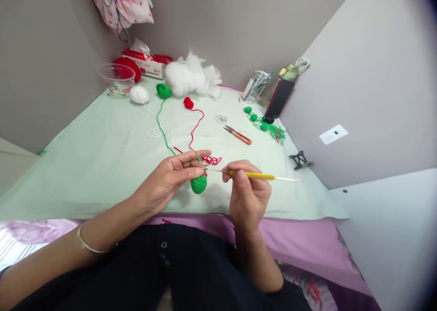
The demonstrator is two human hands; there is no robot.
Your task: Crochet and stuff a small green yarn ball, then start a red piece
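Between the thumb and fingers of my left hand (174, 174) is the top of a small green crocheted piece (198, 184), which hangs rounded below them. Green yarn runs over the left fingers from a green yarn ball (163, 90) farther back. My right hand (248, 190) grips a crochet hook (252, 175) by its yellow handle, the thin metal tip pointing left and meeting the work at the left fingertips. A red yarn strand leads from a small red ball (188, 103) toward the work, and a red tangle (211, 160) lies just behind the hands.
Orange thread snips (238, 135) and a small round dish (221, 119) lie beyond the hands. White stuffing (193, 76), a white yarn ball (139, 94), a tissue box (146, 65) and a clear tub (117, 79) stand behind. Rightward are green crocheted pieces (253, 117), a phone (280, 98) and a black clip (300, 160).
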